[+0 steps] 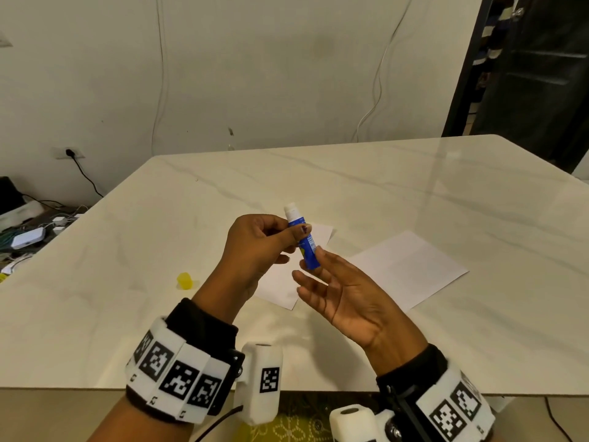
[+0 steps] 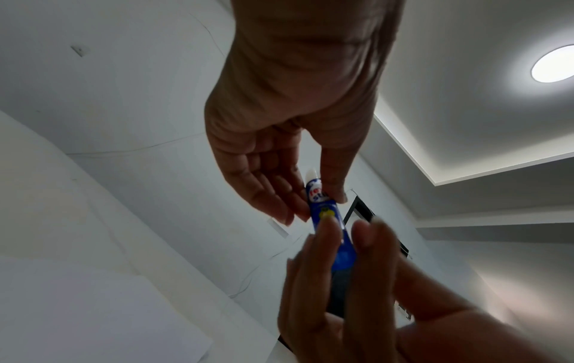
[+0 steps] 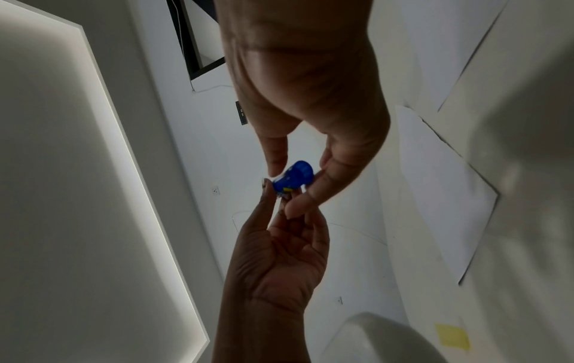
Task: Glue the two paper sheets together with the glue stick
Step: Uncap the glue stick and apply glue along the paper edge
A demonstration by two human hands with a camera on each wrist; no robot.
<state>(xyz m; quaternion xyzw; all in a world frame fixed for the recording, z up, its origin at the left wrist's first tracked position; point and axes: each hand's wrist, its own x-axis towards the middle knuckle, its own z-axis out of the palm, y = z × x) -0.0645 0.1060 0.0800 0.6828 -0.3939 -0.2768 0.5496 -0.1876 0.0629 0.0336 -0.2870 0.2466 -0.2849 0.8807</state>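
A blue glue stick (image 1: 308, 245) with its white glue tip uncovered is held upright above the table. My left hand (image 1: 298, 239) pinches its upper part between thumb and fingers. My right hand (image 1: 310, 260), palm up, pinches the stick's base, as the right wrist view shows with the base (image 3: 295, 176) between thumb and fingertips (image 3: 299, 206). In the left wrist view the stick (image 2: 323, 211) runs from my left hand (image 2: 320, 203) down to my right fingers (image 2: 326, 235). One white sheet (image 1: 277, 282) lies under my hands, a second sheet (image 1: 411, 266) to its right.
The stick's yellow cap (image 1: 185, 280) stands on the white marble table (image 1: 414, 186), left of the sheets. Cables and power adapters (image 1: 28, 237) lie on the floor beyond the table's left edge. A dark doorway (image 1: 529, 74) is at the back right.
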